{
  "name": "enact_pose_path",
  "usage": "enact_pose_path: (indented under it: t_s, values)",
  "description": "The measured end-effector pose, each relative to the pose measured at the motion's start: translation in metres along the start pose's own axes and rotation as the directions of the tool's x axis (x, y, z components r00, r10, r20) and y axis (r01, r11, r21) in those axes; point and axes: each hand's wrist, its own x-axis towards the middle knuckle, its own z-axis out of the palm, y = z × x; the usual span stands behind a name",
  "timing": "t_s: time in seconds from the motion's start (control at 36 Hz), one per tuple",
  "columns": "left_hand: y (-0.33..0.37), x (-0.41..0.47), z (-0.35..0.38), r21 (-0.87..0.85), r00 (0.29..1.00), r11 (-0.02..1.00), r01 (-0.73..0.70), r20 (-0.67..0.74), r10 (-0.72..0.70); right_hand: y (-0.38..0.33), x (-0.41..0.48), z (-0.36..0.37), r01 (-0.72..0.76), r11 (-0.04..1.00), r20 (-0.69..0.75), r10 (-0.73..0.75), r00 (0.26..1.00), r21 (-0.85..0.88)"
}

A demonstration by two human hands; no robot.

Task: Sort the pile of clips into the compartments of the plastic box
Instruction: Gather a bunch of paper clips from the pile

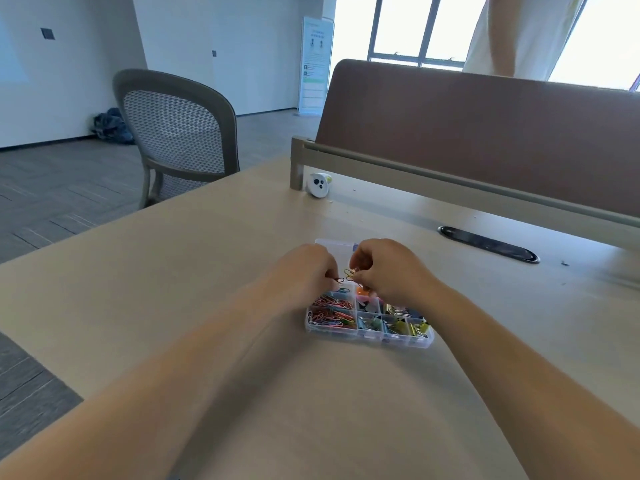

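A clear plastic box [408,342] with several compartments lies on the table's middle. Its left compartments hold coloured paper clips [330,311]; the right ones hold binder clips [410,327]. Both my hands hover over the box's far half and hide it. My left hand [304,271] pinches a dark paper clip [339,280] at its fingertips. My right hand [388,268] pinches yellow and orange paper clips [349,273], which hang tangled with the dark one between the two hands. The box's open lid [334,244] shows behind my hands.
The beige table [207,289] carries a small white round device [318,184] at the far edge by a brown divider panel [485,133]. A black cable slot [488,244] lies at the right. A grey mesh chair [176,133] stands at the left; a person in white stands beyond the divider.
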Motion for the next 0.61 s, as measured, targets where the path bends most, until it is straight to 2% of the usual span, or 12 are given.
enact_pose_path:
  t_s: [0.47,0.61]
  values:
    - [-0.008,-0.004,-0.001,-0.005,0.999,0.999,-0.037,-0.016,0.036,-0.009,0.011,0.008,0.020,0.998,0.008,-0.019,1.000,-0.060]
    - [-0.013,-0.003,-0.003,-0.021,0.999,1.000,-0.006,-0.047,0.005,-0.012,0.011,0.009,0.040,0.998,0.034,-0.038,0.999,-0.053]
